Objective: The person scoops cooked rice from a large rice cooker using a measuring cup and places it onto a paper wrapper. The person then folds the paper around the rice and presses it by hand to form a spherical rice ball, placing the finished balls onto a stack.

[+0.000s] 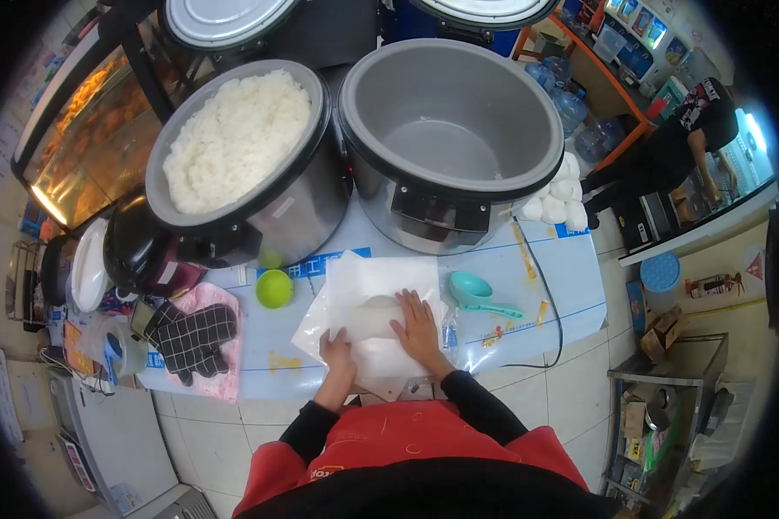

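Observation:
Before me lies a stack of white paper sheets (382, 276), with a rounded fold or bulge across its middle; what is under it is hidden. My right hand (420, 327) rests flat on the paper's right side, fingers spread. At the lower left edge of the stack is my left hand (339, 357), its fingers partly curled; whether it pinches a sheet is unclear. A small green cup (274, 289) stands left of the paper. To the right lies a turquoise scoop (472, 289) with its handle pointing right.
A large cooker pot heaped with white rice (237, 146) stands behind, beside a nearly empty cooker pot (454, 130). White wrapped bundles (554, 204) are piled at right. A black checked oven mitt (195, 337) lies left. A cable (552, 292) crosses the table's right side. A person (681, 136) works farther right.

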{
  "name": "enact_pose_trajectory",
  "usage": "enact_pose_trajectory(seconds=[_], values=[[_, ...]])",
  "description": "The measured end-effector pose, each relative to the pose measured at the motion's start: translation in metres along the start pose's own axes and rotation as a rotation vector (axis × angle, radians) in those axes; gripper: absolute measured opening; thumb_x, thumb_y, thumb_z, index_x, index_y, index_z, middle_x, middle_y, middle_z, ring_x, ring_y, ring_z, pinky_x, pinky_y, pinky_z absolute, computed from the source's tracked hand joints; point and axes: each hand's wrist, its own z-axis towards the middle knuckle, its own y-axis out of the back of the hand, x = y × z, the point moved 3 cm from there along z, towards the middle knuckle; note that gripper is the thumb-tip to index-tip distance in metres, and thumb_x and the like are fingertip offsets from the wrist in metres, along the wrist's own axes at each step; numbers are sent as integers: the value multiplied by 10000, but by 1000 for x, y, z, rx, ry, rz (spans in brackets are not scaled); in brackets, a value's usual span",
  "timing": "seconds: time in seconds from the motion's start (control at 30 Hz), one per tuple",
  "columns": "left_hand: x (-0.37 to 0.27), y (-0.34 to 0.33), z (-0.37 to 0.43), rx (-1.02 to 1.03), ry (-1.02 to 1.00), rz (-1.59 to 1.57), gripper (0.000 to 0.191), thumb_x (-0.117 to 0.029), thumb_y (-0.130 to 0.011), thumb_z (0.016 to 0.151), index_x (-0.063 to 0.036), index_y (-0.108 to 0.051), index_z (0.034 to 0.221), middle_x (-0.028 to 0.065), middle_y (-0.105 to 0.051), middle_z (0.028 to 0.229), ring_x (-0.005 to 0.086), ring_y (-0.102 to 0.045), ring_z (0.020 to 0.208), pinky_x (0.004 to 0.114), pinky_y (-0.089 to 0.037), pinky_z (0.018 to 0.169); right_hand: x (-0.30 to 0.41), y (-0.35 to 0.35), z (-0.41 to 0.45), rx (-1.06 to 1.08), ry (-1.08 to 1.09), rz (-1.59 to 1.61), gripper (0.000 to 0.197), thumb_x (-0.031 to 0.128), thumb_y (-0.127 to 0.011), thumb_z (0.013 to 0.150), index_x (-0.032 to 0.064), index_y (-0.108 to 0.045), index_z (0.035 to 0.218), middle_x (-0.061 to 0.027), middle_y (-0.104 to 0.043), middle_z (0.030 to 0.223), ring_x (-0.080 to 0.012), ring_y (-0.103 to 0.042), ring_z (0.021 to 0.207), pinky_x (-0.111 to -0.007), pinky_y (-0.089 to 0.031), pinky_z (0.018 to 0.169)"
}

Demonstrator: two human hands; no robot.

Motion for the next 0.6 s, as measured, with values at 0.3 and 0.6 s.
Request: enact_pose_trajectory(seconds=[0.3, 0.6], values=[[-61, -47, 68, 601, -236, 420, 217, -39, -671, 708, -40, -661, 925, 100, -649, 785, 195, -616, 710, 304, -480, 659, -22, 4, 87, 266, -176, -73, 479, 164, -557, 809, 92, -421, 1263, -155, -508, 1064, -321, -504, 1008, -432, -416, 832], [-107, -83, -22, 257, -1496, 1033, 550, 12, -572, 669, -98, -483, 1201, 157, -510, 1122, 299, -440, 1113, 436, -339, 940, 6, 37, 106, 361, 461, -273, 394, 94, -526, 797, 137, -416, 1173, -115, -584, 935, -310, -622, 772, -436, -455, 743]])
